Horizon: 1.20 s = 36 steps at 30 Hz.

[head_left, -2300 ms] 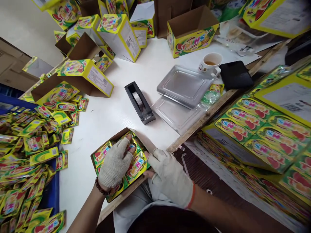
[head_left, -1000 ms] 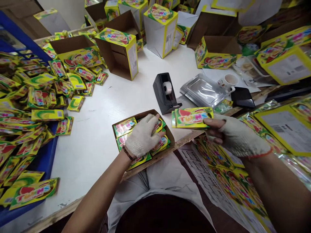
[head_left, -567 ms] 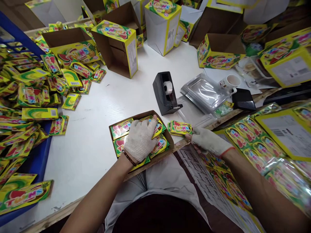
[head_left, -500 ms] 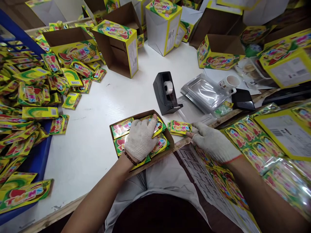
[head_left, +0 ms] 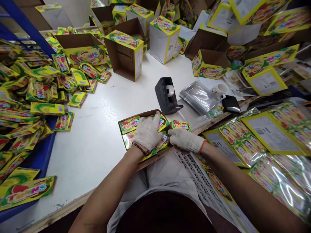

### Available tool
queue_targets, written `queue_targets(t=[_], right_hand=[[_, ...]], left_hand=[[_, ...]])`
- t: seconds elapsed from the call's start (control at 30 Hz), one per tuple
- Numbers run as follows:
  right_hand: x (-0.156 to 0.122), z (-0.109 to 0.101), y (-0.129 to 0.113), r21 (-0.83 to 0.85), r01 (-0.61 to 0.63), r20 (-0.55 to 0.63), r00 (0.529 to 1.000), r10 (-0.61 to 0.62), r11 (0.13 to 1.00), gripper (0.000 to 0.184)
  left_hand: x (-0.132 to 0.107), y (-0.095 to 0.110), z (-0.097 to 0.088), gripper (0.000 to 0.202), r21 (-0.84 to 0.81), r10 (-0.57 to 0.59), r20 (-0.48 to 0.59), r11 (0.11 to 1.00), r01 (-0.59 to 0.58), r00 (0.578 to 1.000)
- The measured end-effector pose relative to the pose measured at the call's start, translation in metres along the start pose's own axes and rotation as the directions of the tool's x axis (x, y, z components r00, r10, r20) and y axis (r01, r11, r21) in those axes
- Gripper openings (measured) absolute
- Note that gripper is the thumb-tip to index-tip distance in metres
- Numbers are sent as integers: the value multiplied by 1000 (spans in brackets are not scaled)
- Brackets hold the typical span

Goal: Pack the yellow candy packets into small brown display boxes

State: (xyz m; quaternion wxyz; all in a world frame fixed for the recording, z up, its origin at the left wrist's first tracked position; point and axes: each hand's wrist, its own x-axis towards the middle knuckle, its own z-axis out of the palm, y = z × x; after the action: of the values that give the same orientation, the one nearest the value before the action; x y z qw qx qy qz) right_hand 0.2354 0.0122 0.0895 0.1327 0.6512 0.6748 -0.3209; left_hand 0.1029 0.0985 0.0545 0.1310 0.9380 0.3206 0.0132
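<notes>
A shallow brown carton [head_left: 143, 114] lies at the near table edge, packed with yellow-green candy packets [head_left: 128, 124]. My left hand [head_left: 147, 133], in a white knit glove, lies flat with fingers spread on those packets. My right hand [head_left: 186, 141], also gloved, rests against the carton's right side with its fingers stretched toward it, holding nothing. A small stack of the same packets [head_left: 181, 125] lies on the table just beyond my right hand, next to the carton.
A black tape dispenser [head_left: 167, 95] stands behind the carton, with a metal tray [head_left: 199, 97], a mug [head_left: 220, 89] and a black device [head_left: 230, 103] to its right. Printed boxes [head_left: 126, 55] stand at the back. Loose packets [head_left: 36, 90] fill a blue crate [head_left: 41, 152] at left. Wrapped bundles [head_left: 243, 142] lie at right.
My right hand brought a stack of packets in from the right, set it on the table beside the carton, let go and came to the carton's side. My left hand stayed on the packets.
</notes>
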Motion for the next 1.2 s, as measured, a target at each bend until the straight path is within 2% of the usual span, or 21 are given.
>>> queue_targets(t=[0.13,0.2,0.3,0.4,0.5,0.67,0.83,0.97,1.13,1.2], right_hand=[[-7,6,-16,181,-241,67,970,233,953,30],[-7,3,-23,208,-346,24,937,349,915,31],[1,-4,-25,86,-443,-16,895,446,893,31],[16,-9,-22,-63,-519,64,850,523,852,33],[30,-7,-23,-142,-594,13,799,602,792,36],[37,-2,-29,-190,-595,-42,800,599,781,33],[18,-8,-37,-183,-590,-82,806,586,786,36],[10,-15,-43,-187,-585,-40,807,589,789,39],[17,-18,-33,-268,-471,102,854,511,841,39],[17,-23,-29,-298,-427,114,872,476,854,37]], left_hand=[[1,1,0,79,-6,-2,-3,1000,2,1000],[3,2,0,81,-8,-2,25,1000,2,1000],[4,2,1,85,-27,2,50,1000,-1,999],[3,2,1,86,-52,-13,27,999,14,1000],[2,2,1,84,-43,-5,13,999,5,1000],[2,2,2,88,-47,-9,24,999,10,1000],[2,-2,7,85,-123,-39,-77,992,29,996],[2,-3,7,78,-163,-40,-110,986,22,993],[1,-2,1,76,-190,-45,-92,981,27,995],[0,-2,0,77,-201,-46,-81,979,29,996]])
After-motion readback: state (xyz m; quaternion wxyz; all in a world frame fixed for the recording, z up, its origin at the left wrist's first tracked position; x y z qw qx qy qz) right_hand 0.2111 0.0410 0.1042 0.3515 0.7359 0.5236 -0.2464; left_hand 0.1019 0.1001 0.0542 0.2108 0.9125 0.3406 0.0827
